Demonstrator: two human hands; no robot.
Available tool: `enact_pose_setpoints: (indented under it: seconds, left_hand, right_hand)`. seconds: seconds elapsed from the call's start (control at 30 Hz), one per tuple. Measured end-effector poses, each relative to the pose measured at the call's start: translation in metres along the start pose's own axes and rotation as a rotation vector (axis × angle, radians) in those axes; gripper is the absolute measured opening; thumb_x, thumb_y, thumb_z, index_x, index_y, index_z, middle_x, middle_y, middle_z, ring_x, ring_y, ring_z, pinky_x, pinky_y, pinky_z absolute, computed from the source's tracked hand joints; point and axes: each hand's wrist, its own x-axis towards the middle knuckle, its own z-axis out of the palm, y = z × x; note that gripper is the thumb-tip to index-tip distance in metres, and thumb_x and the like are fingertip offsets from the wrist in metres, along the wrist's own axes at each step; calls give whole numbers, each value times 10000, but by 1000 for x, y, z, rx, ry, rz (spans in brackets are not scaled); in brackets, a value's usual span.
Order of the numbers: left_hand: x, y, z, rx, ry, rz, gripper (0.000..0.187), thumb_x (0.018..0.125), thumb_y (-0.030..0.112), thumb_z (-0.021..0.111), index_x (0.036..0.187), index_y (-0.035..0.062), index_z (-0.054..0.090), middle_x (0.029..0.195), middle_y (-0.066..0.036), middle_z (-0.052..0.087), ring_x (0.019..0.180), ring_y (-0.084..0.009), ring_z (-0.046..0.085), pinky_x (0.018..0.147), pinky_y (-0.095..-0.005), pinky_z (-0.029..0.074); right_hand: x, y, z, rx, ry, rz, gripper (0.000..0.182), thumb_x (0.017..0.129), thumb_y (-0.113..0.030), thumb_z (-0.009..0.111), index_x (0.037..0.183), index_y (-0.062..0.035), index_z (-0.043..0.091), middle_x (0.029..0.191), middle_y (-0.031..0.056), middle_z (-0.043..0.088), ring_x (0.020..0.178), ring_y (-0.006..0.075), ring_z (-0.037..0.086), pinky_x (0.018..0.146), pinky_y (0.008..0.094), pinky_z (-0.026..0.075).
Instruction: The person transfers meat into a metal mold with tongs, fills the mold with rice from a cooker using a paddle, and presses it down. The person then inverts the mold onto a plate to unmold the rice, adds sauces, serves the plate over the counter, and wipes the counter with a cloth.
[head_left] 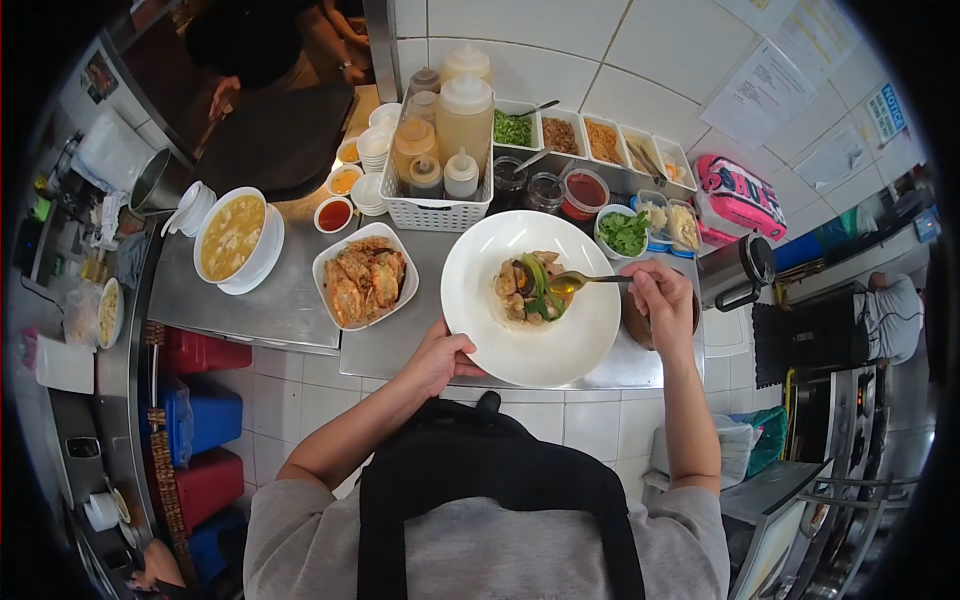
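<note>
My left hand (440, 356) is closed on the lower left rim of a wide white plate (480, 330), thumb on top and fingers underneath. A mound of food (518, 292) sits in the middle, with pale meat pieces, a dark mushroom-like slice and green vegetable strips. In my right hand (662, 298) is a metal spoon (590, 279), pinched by the handle. Its bowl holds yellowish liquid just over the right side of the food; whether it touches cannot be told. Partly hidden behind my right hand stands a brown bowl (637, 325).
Left of the plate are a square bowl of fried food (366, 275) and a soup bowl (232, 238). Behind stand a basket (440, 213) of squeeze bottles, topping containers (605, 140) and a bowl of green herbs (623, 232). Other people are at the back left and far right.
</note>
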Motion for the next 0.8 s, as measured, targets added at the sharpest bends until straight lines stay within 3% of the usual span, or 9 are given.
enact_pose_setpoints:
  seconds: [0.17, 0.23, 0.4, 0.5, 0.6, 0.67, 0.7, 0.8]
  left_hand:
    - [-4, 2, 8, -13, 26, 35, 543, 711, 27, 499, 1224, 56, 321, 1026, -154, 559, 781, -262, 649, 652, -390, 570]
    - [0, -2, 4, -6, 5, 27, 577, 704, 34, 501, 1245, 54, 299, 1063, -157, 549, 823, -273, 644, 684, -409, 567]
    - [3, -9, 3, -9, 0, 29, 605, 693, 38, 503, 1256, 37, 283, 1099, -161, 536, 866, -292, 638, 715, -433, 565]
    - [-4, -12, 4, -15, 41, 56, 586, 694, 35, 499, 1243, 19, 295, 1096, -165, 535, 869, -291, 638, 710, -430, 567]
    - [-9, -19, -2, -43, 56, 62, 578, 692, 33, 501, 1234, 8, 302, 1096, -167, 535, 871, -281, 638, 701, -417, 571]
    - [-15, -24, -6, -72, 55, 61, 584, 689, 27, 504, 1236, 10, 300, 1097, -166, 533, 869, -272, 638, 685, -405, 576]
    - [-19, -25, -6, -75, 63, 64, 584, 689, 27, 504, 1236, 10, 300, 1097, -166, 533, 869, -272, 638, 685, -405, 576]
    - [-27, -26, -5, -95, 134, 68, 592, 690, 21, 506, 1244, 20, 298, 1093, -159, 534, 855, -267, 640, 666, -394, 580]
  right_hand:
    - [9, 21, 1, 204, 125, 68, 180, 895, -129, 543, 937, 33, 611, 653, -10, 544, 502, 31, 426, 435, 170, 315]
    - [11, 38, -5, 412, 83, 258, 180, 891, -133, 543, 935, 30, 607, 680, 16, 582, 507, 54, 485, 435, 185, 374]
    - [62, 60, -34, 582, 138, 232, 187, 886, -143, 542, 931, 28, 604, 699, 24, 597, 514, 75, 515, 459, 200, 428]
    - [114, 95, -50, 533, 259, 68, 196, 884, -158, 548, 932, 24, 605, 705, 31, 600, 511, 81, 518, 462, 201, 431]
    - [153, 122, -57, 292, 309, 17, 214, 879, -190, 565, 934, 10, 618, 705, 40, 598, 536, 79, 526, 486, 195, 442]
    - [167, 121, -52, -172, 245, 20, 238, 847, -224, 614, 952, -11, 630, 703, 38, 595, 561, 85, 531, 513, 221, 436]
    - [176, 121, -47, -168, 237, 19, 238, 847, -224, 614, 952, -11, 630, 703, 38, 595, 561, 85, 531, 513, 221, 436]
    - [191, 89, -7, -1002, 396, -799, 231, 802, -230, 622, 906, -26, 655, 689, 110, 615, 576, 210, 593, 578, 335, 460]
